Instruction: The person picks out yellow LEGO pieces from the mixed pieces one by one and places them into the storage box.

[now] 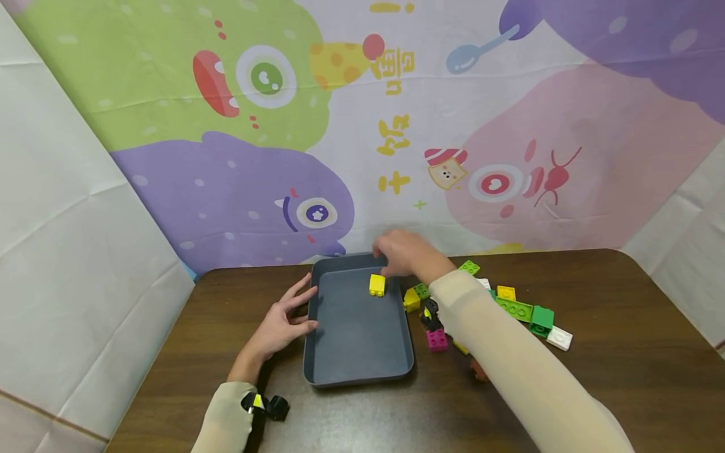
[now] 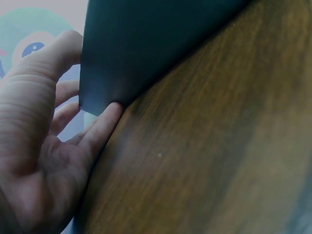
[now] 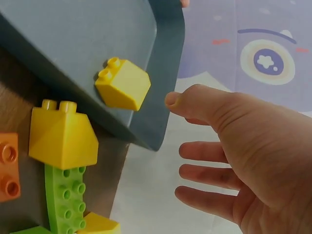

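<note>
A dark grey rectangular tray point(image 1: 359, 333) stands on the wooden table, with one yellow sloped toy brick point(image 1: 377, 285) inside near its far right corner. My left hand point(image 1: 283, 324) rests against the tray's left side, fingers spread and fingertips at the rim. In the left wrist view, fingertips point(image 2: 114, 109) touch the tray's outer wall point(image 2: 141, 44). Over the far right corner is my right hand point(image 1: 404, 251). The right wrist view shows its thumb close to the rim beside the yellow brick point(image 3: 124, 85), its other fingers extended outside the tray, holding nothing.
Loose toy bricks lie right of the tray, among them a magenta brick point(image 1: 437, 340), a long light green brick point(image 1: 514, 309), a dark green brick point(image 1: 541, 321) and a white brick point(image 1: 559, 338). My right forearm partly covers the pile. A printed cloth point(image 1: 391, 214) hangs behind the table.
</note>
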`<action>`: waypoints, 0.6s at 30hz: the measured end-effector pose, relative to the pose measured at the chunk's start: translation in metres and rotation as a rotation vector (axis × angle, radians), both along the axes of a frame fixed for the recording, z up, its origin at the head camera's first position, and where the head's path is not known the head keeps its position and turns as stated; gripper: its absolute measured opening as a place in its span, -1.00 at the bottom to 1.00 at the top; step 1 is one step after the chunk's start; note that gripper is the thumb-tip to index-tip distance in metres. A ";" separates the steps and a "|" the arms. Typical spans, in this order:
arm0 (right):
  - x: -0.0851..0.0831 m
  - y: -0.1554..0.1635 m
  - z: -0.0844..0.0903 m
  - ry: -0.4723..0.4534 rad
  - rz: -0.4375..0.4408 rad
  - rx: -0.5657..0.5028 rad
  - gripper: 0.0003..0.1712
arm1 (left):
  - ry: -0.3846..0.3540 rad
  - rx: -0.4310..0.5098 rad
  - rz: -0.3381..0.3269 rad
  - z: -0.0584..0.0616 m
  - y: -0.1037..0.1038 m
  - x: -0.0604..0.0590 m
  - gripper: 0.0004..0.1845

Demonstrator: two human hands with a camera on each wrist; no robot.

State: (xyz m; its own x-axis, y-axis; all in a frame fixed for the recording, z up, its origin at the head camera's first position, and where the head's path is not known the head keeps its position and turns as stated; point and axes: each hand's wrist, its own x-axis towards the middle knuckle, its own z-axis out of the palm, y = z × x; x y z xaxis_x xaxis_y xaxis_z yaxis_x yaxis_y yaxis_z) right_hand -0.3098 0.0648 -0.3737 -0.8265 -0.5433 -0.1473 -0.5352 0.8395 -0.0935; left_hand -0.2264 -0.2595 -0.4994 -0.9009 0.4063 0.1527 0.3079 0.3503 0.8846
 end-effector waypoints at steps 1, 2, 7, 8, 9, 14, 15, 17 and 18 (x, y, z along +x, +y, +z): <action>0.000 0.001 0.000 0.004 -0.003 0.003 -0.52 | 0.002 -0.002 -0.001 0.000 0.000 0.000 -0.19; 0.000 0.003 0.000 0.010 -0.005 0.005 -0.53 | 0.004 -0.002 -0.001 0.001 0.000 0.000 -0.19; 0.001 0.010 0.002 0.019 -0.035 0.010 -0.56 | -0.003 0.011 -0.003 0.001 0.001 -0.002 -0.18; 0.001 0.011 0.002 0.017 -0.039 0.009 -0.56 | 0.009 0.003 -0.003 0.001 0.001 -0.002 -0.18; 0.001 0.012 0.002 0.018 -0.042 0.010 -0.57 | 0.009 0.005 -0.004 0.000 0.001 -0.002 -0.18; 0.000 0.021 0.001 0.025 -0.056 0.010 -0.59 | 0.014 0.003 -0.002 -0.001 0.000 -0.001 -0.17; 0.000 0.023 0.001 0.028 -0.061 0.012 -0.60 | 0.002 0.012 -0.002 -0.001 0.000 0.000 -0.16; 0.000 0.027 0.000 0.028 -0.072 0.011 -0.62 | 0.001 0.010 -0.001 -0.001 -0.001 0.000 -0.17; -0.001 0.029 0.000 0.028 -0.079 0.012 -0.62 | 0.001 0.009 -0.001 -0.001 -0.001 0.000 -0.17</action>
State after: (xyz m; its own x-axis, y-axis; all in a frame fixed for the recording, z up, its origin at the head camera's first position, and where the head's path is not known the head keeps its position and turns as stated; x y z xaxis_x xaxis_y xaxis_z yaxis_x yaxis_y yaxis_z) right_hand -0.3104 0.0941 -0.3742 -0.8705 -0.4749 -0.1294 -0.4699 0.8800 -0.0688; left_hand -0.2261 -0.2604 -0.5007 -0.9003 0.4059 0.1575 0.3093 0.3418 0.8874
